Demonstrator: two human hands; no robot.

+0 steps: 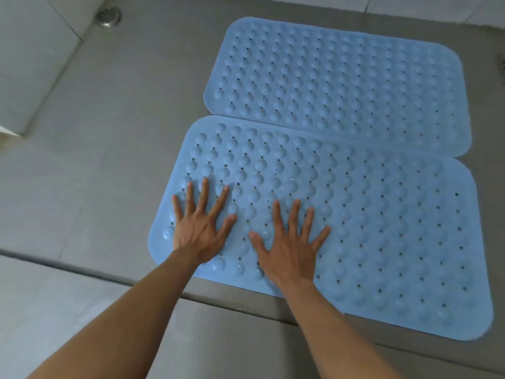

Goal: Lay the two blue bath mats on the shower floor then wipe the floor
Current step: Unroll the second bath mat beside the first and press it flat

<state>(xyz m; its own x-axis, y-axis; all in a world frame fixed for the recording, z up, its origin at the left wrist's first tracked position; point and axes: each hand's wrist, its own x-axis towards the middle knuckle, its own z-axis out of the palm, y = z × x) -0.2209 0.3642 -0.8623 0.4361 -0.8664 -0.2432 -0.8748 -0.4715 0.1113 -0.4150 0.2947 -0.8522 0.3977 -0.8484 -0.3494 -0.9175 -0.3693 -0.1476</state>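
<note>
The near bath mat (382,242) lies flat on the grey shower floor (123,132), bumps up, with its near long edge running right along the raised curb (82,272). I cannot tell whether that edge sits on the floor or rides up onto the curb. The far bath mat (341,83) lies beyond it, also flat. The two long edges meet, and the near mat seems to lap slightly over the far one at the seam.

Both hands are spread on the left part of the near mat. The left hand (200,233) is near the left end and the right hand (289,250) just beside it, towards the middle. The fingers (203,195) are straight and splayed, palms down, pressing and grasping nothing.

From where I stand, the laying looks nearly finished and this is the pressing-down stage. The wiping is not yet begun, and I see no cloth.

The risks are plain enough:
- Only the left part is under the hands, so the right end may not stick and could slide on the smooth tile.
- A sideways push could shift the mat and ruck up the seam.
- An edge resting on the curb would leave a lip to trip on.

A round metal drain (108,16) sits in the far left corner, well apart from both mats, by the pale wall tiles (27,50).
</note>
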